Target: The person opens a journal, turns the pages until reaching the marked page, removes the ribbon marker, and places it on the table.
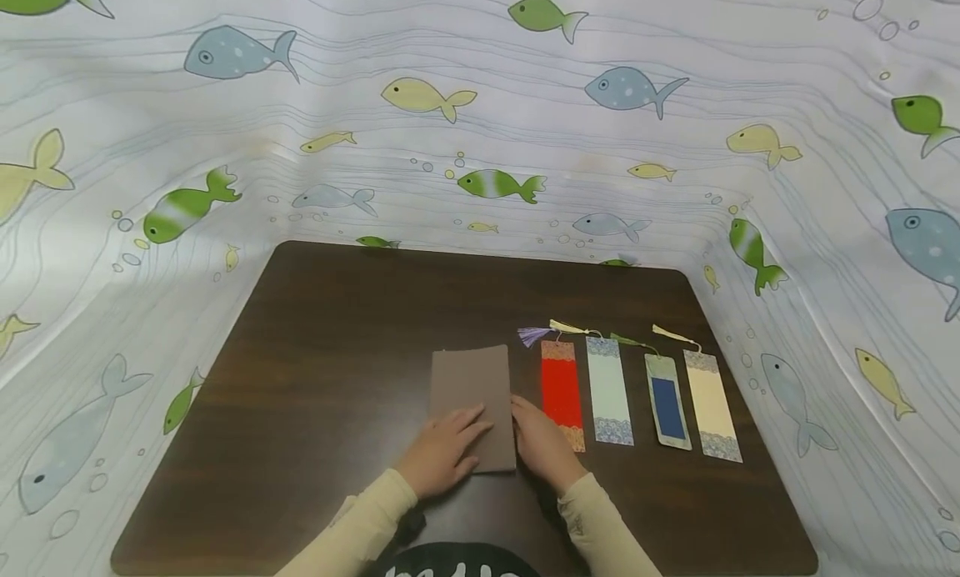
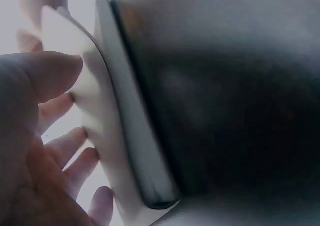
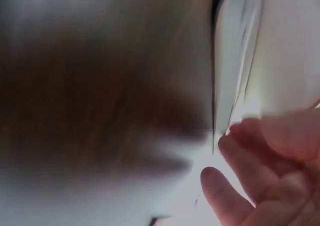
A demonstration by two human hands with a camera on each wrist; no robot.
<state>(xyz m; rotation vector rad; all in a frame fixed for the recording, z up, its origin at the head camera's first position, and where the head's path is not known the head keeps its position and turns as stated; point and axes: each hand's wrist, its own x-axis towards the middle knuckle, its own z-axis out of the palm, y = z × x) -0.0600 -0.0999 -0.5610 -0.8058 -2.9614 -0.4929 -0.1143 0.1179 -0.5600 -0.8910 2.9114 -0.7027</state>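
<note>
A closed book (image 1: pixel 471 377) with a plain grey-brown cover lies on the dark wooden table. My left hand (image 1: pixel 442 450) rests across the lower part of its cover, fingers spread and fairly straight. The left wrist view shows the cover (image 2: pixel 102 131) bowed a little away from the page block (image 2: pixel 145 141), beneath the fingers of that hand (image 2: pixel 37 131). At the book's right edge, my right hand (image 1: pixel 546 445) grips the side with thumb and curved fingertips. In the right wrist view those fingers (image 3: pixel 270 171) meet the edge of the pages (image 3: pixel 232 60).
Right of the book lie several tasselled bookmarks: a red one (image 1: pixel 561 393), a pale mint one (image 1: pixel 609 389), one with a blue panel (image 1: pixel 667 406) and a cream one (image 1: pixel 712 402). A fish-print curtain (image 1: pixel 480 127) surrounds the table (image 1: pixel 322 377) at the back and sides.
</note>
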